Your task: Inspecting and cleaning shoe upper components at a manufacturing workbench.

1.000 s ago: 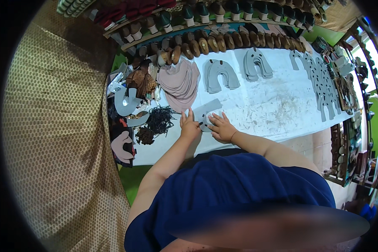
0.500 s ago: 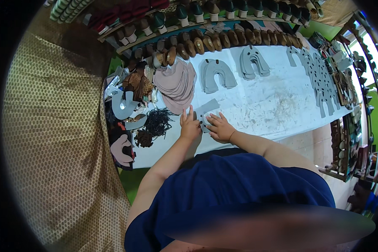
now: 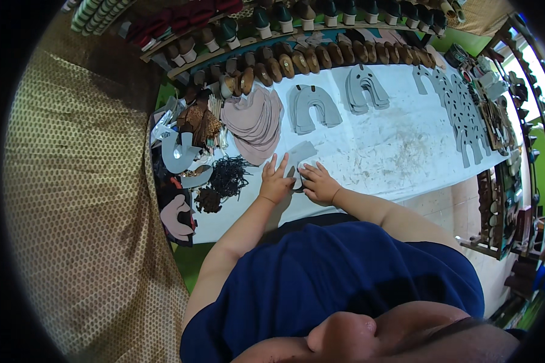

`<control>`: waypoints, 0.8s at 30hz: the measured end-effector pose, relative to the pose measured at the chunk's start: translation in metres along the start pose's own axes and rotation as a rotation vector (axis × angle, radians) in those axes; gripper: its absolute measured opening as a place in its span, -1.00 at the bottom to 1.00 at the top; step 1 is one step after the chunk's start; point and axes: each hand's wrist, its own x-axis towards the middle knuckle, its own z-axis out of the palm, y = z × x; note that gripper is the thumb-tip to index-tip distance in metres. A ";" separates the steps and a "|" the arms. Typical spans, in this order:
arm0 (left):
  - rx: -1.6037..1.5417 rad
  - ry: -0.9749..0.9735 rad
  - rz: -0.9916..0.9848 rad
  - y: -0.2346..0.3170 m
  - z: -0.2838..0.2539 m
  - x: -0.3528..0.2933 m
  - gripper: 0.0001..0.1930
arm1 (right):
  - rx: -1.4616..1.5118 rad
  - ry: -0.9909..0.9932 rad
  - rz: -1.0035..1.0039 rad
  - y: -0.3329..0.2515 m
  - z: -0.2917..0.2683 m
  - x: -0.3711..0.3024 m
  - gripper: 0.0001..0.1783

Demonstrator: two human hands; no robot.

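A grey cut-out piece (image 3: 303, 151), probably a shoe upper, lies on the white-covered table in front of me. My left hand (image 3: 276, 183) rests on its left side, palm down with the fingers spread. From the right, my right hand (image 3: 320, 183) presses its lower part, fingers stretched out and slightly bent. Both hands cover much of the piece, so its full outline is hidden. Just beyond my left fingertips lies a fanned stack of pinkish-beige pieces (image 3: 257, 124). A tangle of thin black strips (image 3: 228, 176) sits left of that hand.
Stacks of grey arched pieces (image 3: 313, 109) (image 3: 367, 91) lie farther back. More grey pieces (image 3: 463, 112) spread along the right end. Wooden shoe lasts (image 3: 324, 57) line the far edge, below a shelf of heeled shoes (image 3: 284, 24). A patterned curtain (image 3: 91, 199) hangs at left.
My left fingers have spread wider and the hand has shifted slightly. My right hand has moved a little to the right and down. The grey piece stays between them.
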 end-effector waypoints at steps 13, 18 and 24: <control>0.064 0.009 0.077 -0.004 0.006 0.004 -0.88 | 0.032 0.106 -0.015 0.002 0.000 -0.001 -0.69; 0.083 -0.002 0.087 -0.004 0.007 0.002 -0.81 | 0.029 0.070 -0.002 0.001 0.000 -0.001 -0.76; 0.094 0.050 0.113 -0.003 0.003 0.001 -0.80 | 0.013 0.065 -0.001 0.001 0.000 -0.001 -0.80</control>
